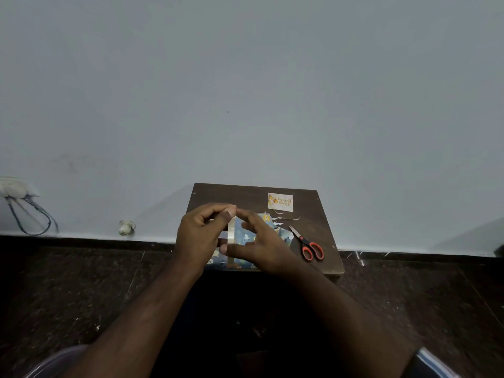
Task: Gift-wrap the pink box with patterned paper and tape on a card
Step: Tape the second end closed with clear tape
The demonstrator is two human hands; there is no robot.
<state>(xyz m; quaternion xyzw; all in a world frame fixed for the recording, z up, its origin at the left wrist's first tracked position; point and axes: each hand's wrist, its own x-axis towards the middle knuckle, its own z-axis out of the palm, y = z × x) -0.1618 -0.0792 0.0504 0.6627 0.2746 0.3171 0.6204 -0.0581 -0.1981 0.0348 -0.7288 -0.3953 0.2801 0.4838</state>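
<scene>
The box wrapped in blue patterned paper (246, 237) lies on a small dark wooden table (313, 208), mostly hidden under my hands. My left hand (197, 236) and my right hand (261, 241) hover over it and hold a clear tape roll (231, 236) upright between them, fingertips meeting at its top. The tape's loose end cannot be made out. A white card (280, 202) with orange pictures lies at the table's far right side. No pink surface of the box shows.
Red-handled scissors (309, 245) lie on the table to the right of the box, blades pointing toward it. Thin paper scraps (283, 218) lie between the card and the box. The table stands against a pale wall; a dark speckled floor surrounds it.
</scene>
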